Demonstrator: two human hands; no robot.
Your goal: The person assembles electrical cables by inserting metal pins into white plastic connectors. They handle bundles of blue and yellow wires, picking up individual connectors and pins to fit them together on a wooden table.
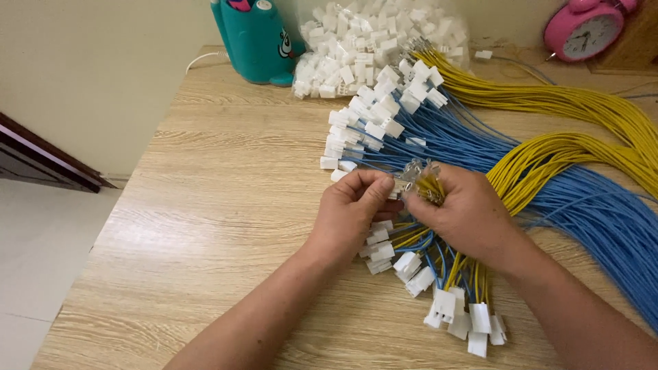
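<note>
Head cam view: a light wood-grain table (205, 205) pushed up against a cream wall (103, 68), with pale floor (34, 247) showing off the left edge. At the back there's a teal cartoon-faced container (255, 41), a clear bag of white plastic connectors (373, 38) and a pink alarm clock (585, 29) in the far right corner. A big fan of blue wires (582, 212) and yellow wires (569, 103) sweeps in from the right, most ends already capped with white connectors (373, 116).

Both hands meet mid-table, right over that pile. The left hand (353, 209) is closed, pinching a small white connector (396, 186) between thumb and fingers. The right hand (466, 209) is closed around a bunch of yellow wire ends (430, 186), its fingertips touching the connector. Just below the hands lies a finished cluster of capped wires (445, 301).
</note>
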